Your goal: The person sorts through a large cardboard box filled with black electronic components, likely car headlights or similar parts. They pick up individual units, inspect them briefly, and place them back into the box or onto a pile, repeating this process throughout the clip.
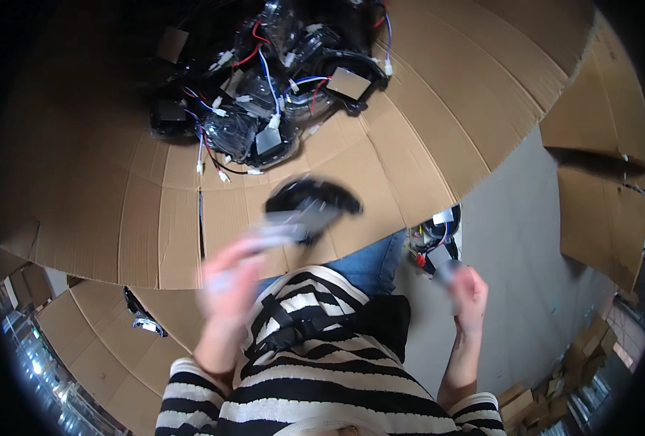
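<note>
Smeared by motion, my left hand (231, 283) is closed on a flat grey piece (282, 231), whose exact kind I cannot make out. The far end of that piece overlaps a curved black plastic part (311, 192) over the cardboard; whether the two are joined is unclear. Off to the right, beside the cardboard's near edge, my right hand (470, 298) pinches a small grey piece (447, 272), also blurred. Just beyond it sits a black part with wires and a silver patch (442, 218), partly hidden by the cardboard's edge.
Cardboard sheeting (381, 167) covers the work surface. At its far side lies a heap of black housings (264, 109) with clear covers, silver squares and red, blue and white wires ending in white connectors. Cardboard boxes (599, 218) stand at the right above the grey floor (511, 240).
</note>
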{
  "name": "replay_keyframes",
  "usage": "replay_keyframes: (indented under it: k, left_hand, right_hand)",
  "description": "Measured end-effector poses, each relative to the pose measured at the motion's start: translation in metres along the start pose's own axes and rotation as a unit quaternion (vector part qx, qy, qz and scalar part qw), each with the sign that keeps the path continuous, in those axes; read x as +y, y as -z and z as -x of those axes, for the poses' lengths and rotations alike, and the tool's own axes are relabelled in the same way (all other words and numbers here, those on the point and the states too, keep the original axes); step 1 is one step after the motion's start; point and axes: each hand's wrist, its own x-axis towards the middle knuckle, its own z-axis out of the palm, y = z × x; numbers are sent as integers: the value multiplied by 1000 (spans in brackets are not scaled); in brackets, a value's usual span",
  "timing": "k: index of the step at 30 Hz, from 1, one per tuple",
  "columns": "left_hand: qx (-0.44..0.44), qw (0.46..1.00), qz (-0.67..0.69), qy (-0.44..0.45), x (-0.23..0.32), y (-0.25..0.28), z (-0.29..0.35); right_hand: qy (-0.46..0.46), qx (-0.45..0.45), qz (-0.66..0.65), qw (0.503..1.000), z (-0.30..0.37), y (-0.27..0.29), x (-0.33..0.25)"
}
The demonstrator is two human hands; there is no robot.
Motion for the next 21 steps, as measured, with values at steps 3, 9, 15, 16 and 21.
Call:
replay_keyframes:
  k: [3,9,15,16,21]
  left_hand:
    - [220,934,185,-210,67,99,38]
    - [469,585,-617,-239,141,303,156]
    - [538,774,-332,25,-12,427,176]
    - [503,790,-350,33,-40,420,171]
    - [413,739,-528,-67,-22,273,95]
  right_hand:
    - [20,-62,16,998,-5,-13,-1]
    - [78,-188,79,976,-11,-43,-12]
    - [66,-204,91,973,-14,-51,-16]
    - [72,-205,91,972,-15,-52,-16]
    - [69,-179,111,975,-13,-53,-18]
